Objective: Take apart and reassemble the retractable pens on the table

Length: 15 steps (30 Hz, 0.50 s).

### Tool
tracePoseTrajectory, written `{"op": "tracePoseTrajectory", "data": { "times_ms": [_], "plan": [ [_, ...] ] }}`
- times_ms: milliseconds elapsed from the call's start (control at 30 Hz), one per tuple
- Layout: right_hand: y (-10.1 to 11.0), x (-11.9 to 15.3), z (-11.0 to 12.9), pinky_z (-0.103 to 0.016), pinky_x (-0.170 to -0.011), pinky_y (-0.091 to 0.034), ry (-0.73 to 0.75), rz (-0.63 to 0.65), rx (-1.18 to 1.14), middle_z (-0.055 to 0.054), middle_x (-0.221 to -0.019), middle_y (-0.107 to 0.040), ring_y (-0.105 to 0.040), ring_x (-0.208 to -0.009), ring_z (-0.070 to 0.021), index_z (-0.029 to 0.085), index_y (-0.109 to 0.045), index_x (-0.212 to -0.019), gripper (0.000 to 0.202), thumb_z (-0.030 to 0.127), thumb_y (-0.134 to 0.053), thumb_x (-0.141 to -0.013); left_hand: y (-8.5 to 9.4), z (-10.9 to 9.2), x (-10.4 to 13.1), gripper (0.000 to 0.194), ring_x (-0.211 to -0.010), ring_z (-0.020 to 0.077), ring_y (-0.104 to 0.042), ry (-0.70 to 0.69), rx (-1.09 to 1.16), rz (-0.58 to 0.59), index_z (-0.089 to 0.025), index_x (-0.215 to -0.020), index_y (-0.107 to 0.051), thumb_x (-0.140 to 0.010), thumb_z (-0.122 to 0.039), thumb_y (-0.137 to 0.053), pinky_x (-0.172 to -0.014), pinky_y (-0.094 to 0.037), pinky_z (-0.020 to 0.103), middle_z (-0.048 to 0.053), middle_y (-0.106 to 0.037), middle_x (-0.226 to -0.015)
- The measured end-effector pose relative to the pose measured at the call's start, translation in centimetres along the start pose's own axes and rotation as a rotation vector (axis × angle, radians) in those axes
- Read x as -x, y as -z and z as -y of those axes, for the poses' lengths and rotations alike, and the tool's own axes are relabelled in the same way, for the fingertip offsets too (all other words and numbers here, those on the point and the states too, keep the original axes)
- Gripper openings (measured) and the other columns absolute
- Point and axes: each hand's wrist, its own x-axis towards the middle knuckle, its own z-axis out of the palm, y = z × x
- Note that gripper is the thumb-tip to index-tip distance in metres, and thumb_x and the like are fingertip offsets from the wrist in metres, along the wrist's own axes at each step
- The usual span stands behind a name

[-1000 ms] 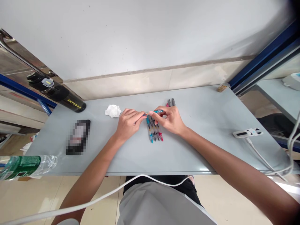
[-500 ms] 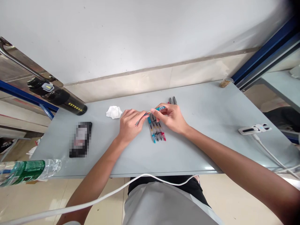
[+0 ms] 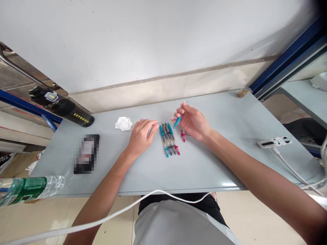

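My right hand (image 3: 193, 123) is raised over the table, palm turned partly up, its fingers curled round a turquoise pen (image 3: 177, 121) held at a slant. My left hand (image 3: 142, 136) is beside the left end of a row of pens, with nothing visible in it; its thumb and index finger are stretched out, their tips close together. In the row, several clear-barrelled pens (image 3: 168, 139) with turquoise, grey and red parts lie side by side. A pen with a red cap or end (image 3: 183, 136) lies just right of the row, partly hidden under my right hand.
A crumpled white tissue (image 3: 123, 123) and a pixelated dark phone-like object (image 3: 87, 154) are on the left. A black bottle (image 3: 61, 106) and a water bottle (image 3: 32, 188) lie at the left edge. A small tub (image 3: 244, 92) and a white corded device (image 3: 274, 142) are right. A white cable (image 3: 122, 207) crosses in front.
My hands have moved apart. My right hand has turned palm up with the turquoise pen, off to the right, uncovering the tops of the row. My left hand has let go of the pen.
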Motion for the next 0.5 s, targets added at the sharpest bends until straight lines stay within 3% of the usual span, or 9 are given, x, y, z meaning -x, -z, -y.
{"op": "tracePoseTrajectory", "data": {
  "times_ms": [100, 200, 333, 500],
  "plan": [
    [0.6, -0.3, 1.0, -0.023, -0.043, -0.038, -0.082, -0.023, -0.121, 0.01, -0.065, -0.035, -0.03, -0.05, -0.0093, 0.026, -0.044, -0.083, 0.045, 0.041, -0.084, -0.098, -0.2, 0.2, 0.1, 0.023, -0.105, 0.0233, -0.072, -0.011, -0.019, 0.091, -0.023, -0.118, -0.074, -0.115, -0.037, -0.057, -0.097, -0.05, 0.041, 0.006, -0.08, -0.111],
    [1.1, -0.5, 2.0, -0.026, -0.037, -0.02, -0.156, -0.017, -0.184, 0.01, -0.06, -0.025, -0.016, -0.047, -0.0095, 0.027, -0.03, -0.077, 0.058, 0.053, -0.076, -0.102, -0.5, 0.3, 0.2, 0.02, -0.105, 0.0235, -0.072, -0.046, -0.032, 0.153, -0.024, -0.116, -0.076, -0.113, -0.037, -0.06, -0.096, -0.051, 0.041, 0.006, -0.08, -0.113],
    [1.6, -0.5, 3.0, -0.029, -0.039, -0.014, -0.182, -0.012, -0.288, 0.01, -0.056, -0.018, -0.009, -0.047, -0.0097, 0.028, -0.017, -0.076, 0.062, 0.054, -0.066, -0.104, -0.6, 0.5, 0.3, 0.022, -0.106, 0.0242, -0.071, -0.075, -0.044, 0.177, -0.024, -0.119, -0.076, -0.114, -0.038, -0.06, -0.096, -0.051, 0.042, 0.006, -0.079, -0.114],
    [2.1, -0.3, 3.9, -0.03, -0.04, -0.012, -0.108, -0.032, -0.415, 0.009, -0.055, -0.013, -0.006, -0.047, -0.011, 0.028, -0.013, -0.077, 0.057, 0.05, -0.058, -0.102, -0.2, 0.6, 0.2, 0.023, -0.106, 0.0249, -0.071, -0.077, -0.057, 0.196, -0.025, -0.123, -0.076, -0.114, -0.037, -0.059, -0.095, -0.051, 0.044, 0.007, -0.078, -0.115]
  ]
}}
